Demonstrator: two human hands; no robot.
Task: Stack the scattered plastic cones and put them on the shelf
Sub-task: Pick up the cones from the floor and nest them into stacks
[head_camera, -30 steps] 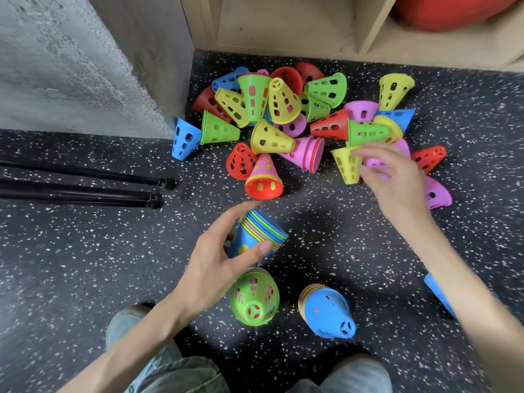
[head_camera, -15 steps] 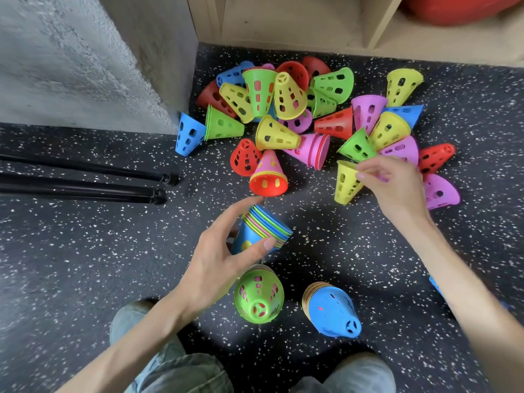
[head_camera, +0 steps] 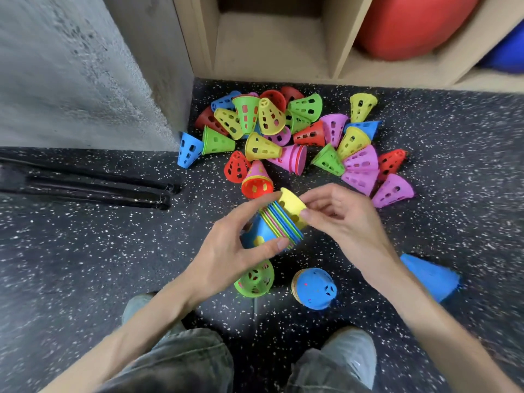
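Observation:
My left hand (head_camera: pixel 232 251) grips a stack of nested cones (head_camera: pixel 272 228), blue on the outside with many coloured rims. My right hand (head_camera: pixel 340 219) pinches a yellow cone (head_camera: pixel 292 204) whose narrow end sits in the stack's open end. Beyond the hands lies a pile of scattered cones (head_camera: pixel 283 131) in red, green, yellow, pink and blue on the speckled floor. The wooden shelf (head_camera: pixel 272 49) stands behind the pile with a bare compartment.
Three more cone stacks lie near me: a green one (head_camera: pixel 255 279), a blue one (head_camera: pixel 314 287) and a blue one (head_camera: pixel 431 276) to the right. Black poles (head_camera: pixel 93 188) lie at the left. A concrete pillar (head_camera: pixel 113 66) flanks the shelf. A red ball (head_camera: pixel 411 24) fills the right compartment.
My right hand picked the yellow cone out of the pile and brought it back to the stack in my left hand, which has stayed in place.

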